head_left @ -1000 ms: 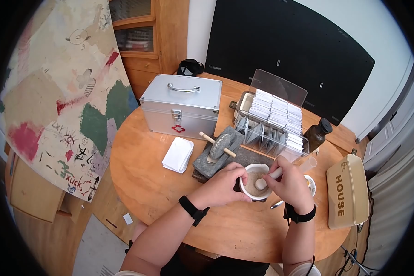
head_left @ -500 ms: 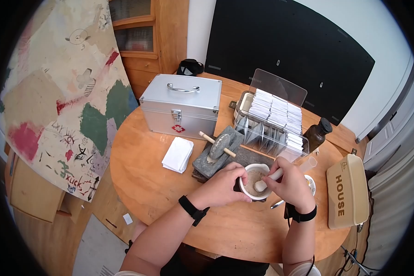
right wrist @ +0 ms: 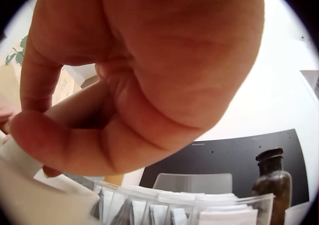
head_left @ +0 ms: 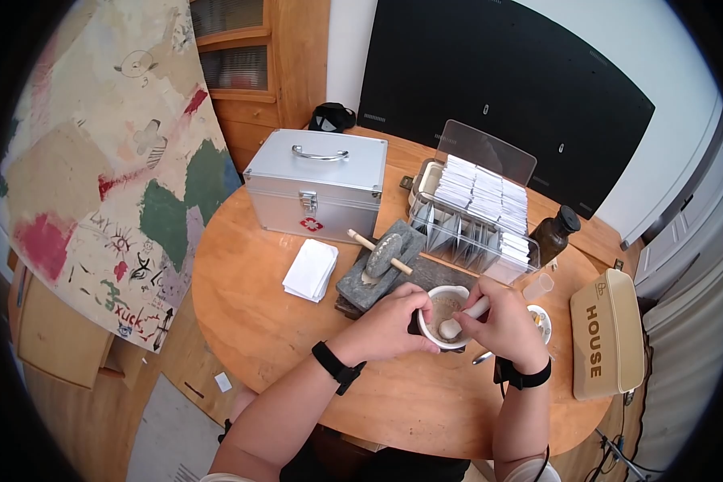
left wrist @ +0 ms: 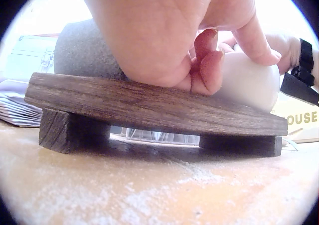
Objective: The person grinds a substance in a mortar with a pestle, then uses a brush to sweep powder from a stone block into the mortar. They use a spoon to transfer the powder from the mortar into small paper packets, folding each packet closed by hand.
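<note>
A white mortar (left wrist: 251, 80) holding beige, powdery material (head_left: 443, 307) stands on a dark wooden board (left wrist: 159, 103) with short feet. My left hand (head_left: 390, 325) grips the mortar by its left side, the thumb at the rim. From the right, my right hand (head_left: 509, 323) holds the handle of a white pestle (head_left: 479, 306), fingers and thumb wrapped around it. The pestle's rounded head lies inside the bowl, tilted toward the lower middle. Left of the mortar is a grey stone grinding trough (head_left: 357, 285) carrying a stone wheel (head_left: 384, 255) on a wooden axle.
Behind stand a silver case (head_left: 313, 181), a clear box of white packets (head_left: 482, 193) and a brown bottle (head_left: 556, 235). White papers (head_left: 311, 270) lie left. At right are a clear cup (head_left: 541, 285), a small dish (head_left: 545, 321) and a tan HOUSE box (head_left: 606, 333).
The pestle's head has moved a little left and down within the mortar, and my right hand has shifted slightly with it. My left hand keeps its grip in place.
</note>
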{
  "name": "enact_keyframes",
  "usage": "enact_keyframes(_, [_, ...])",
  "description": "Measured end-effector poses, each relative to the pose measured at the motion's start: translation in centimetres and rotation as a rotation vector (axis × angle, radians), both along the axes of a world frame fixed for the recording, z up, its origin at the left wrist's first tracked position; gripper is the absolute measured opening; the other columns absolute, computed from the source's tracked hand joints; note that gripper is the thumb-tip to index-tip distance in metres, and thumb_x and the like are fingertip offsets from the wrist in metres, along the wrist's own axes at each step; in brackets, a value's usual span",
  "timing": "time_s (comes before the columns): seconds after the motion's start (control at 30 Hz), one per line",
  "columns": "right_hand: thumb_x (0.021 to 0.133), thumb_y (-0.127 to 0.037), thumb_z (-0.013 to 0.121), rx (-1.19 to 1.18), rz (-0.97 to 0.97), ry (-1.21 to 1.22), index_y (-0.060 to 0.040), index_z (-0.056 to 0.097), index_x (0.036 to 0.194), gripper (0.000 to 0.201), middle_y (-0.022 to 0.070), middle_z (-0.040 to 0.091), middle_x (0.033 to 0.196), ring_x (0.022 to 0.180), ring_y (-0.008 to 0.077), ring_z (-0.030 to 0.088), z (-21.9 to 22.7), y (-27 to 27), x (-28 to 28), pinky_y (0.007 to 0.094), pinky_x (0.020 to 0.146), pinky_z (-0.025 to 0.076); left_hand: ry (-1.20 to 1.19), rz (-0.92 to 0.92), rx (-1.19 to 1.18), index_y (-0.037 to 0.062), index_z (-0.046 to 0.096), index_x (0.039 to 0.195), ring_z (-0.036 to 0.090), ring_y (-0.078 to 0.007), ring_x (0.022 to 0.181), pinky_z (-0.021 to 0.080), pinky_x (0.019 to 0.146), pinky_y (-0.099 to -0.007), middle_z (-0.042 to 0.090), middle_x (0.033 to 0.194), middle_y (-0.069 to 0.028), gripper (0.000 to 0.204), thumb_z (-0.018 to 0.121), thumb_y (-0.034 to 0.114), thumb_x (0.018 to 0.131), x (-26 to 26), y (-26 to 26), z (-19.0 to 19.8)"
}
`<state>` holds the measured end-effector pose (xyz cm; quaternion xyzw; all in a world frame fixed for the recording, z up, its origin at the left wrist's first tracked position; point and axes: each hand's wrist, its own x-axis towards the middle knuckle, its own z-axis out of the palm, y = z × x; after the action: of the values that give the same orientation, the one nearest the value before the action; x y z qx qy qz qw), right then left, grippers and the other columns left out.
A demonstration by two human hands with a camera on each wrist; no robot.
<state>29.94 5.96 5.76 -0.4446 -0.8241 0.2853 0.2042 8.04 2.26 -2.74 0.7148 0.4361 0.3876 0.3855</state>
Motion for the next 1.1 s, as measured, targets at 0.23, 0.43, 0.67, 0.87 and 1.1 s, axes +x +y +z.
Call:
enact_keyframes(0.23, [0.083, -0.007, 0.084, 0.158, -0.041, 0.121, -0.0023, 0.06, 0.091, 0.026, 0.0163, 0.071, 0.075, 0.067, 0.0281, 0.073, -1.5, 0.3, -0.7, 0.0337, 0.061, 0.055, 0.011, 0.005, -0.081, 0.0048, 0.059, 0.098, 0.063, -0.0273, 0.104, 0.053, 0.092, -0.0358, 0.056, 0.115, -0.0107, 0.05, 0.096, 0.021, 0.069, 0.0, -0.1, 0.8])
enact_keyframes(0.43, [0.083, -0.009, 0.084, -0.022, -0.008, 0.055, -0.002, 0.06, 0.09, 0.026, 0.0154, 0.071, 0.074, 0.066, 0.0266, 0.071, -0.2, -0.2, -0.6, 0.0332, 0.06, 0.054, 0.03, 0.0, -0.121, 0.0048, 0.058, 0.098, 0.063, -0.0278, 0.104, 0.052, 0.092, -0.036, 0.057, 0.116, -0.0108, 0.05, 0.096, 0.021, 0.069, -0.1, -0.1, 1.1])
enact_keyframes(0.67, [0.083, -0.01, 0.084, 0.107, -0.151, 0.01, -0.0012, 0.06, 0.088, 0.026, 0.0152, 0.071, 0.076, 0.066, 0.0251, 0.071, -0.6, 0.6, 0.3, 0.0344, 0.059, 0.054, 0.011, 0.015, 0.027, 0.007, 0.059, 0.098, 0.054, -0.0158, 0.084, 0.049, 0.074, -0.0305, 0.05, 0.111, -0.0045, 0.048, 0.096, 0.019, 0.071, 0.0, 0.0, -0.1])
enact_keyframes(0.87, [0.083, -0.01, 0.085, 0.085, -0.021, 0.134, -0.0021, 0.06, 0.089, 0.026, 0.0152, 0.071, 0.076, 0.067, 0.0266, 0.072, -1.3, 0.0, -1.0, 0.0355, 0.06, 0.054, 0.027, 0.006, -0.084, 0.0048, 0.058, 0.098, 0.063, -0.0283, 0.104, 0.053, 0.092, -0.0362, 0.056, 0.116, -0.0111, 0.05, 0.096, 0.021, 0.069, 0.0, -0.1, 1.0])
enact_keyframes(1.1, [0.083, -0.01, 0.085, -0.008, -0.026, 0.0, -0.0024, 0.06, 0.088, 0.026, 0.0149, 0.07, 0.073, 0.067, 0.0269, 0.073, 0.1, 0.0, 0.1, 0.0357, 0.059, 0.054, 0.025, 0.004, -0.083, 0.0048, 0.059, 0.099, 0.063, -0.0279, 0.102, 0.053, 0.09, -0.036, 0.056, 0.115, -0.0108, 0.05, 0.096, 0.021, 0.069, -0.1, -0.1, 0.9])
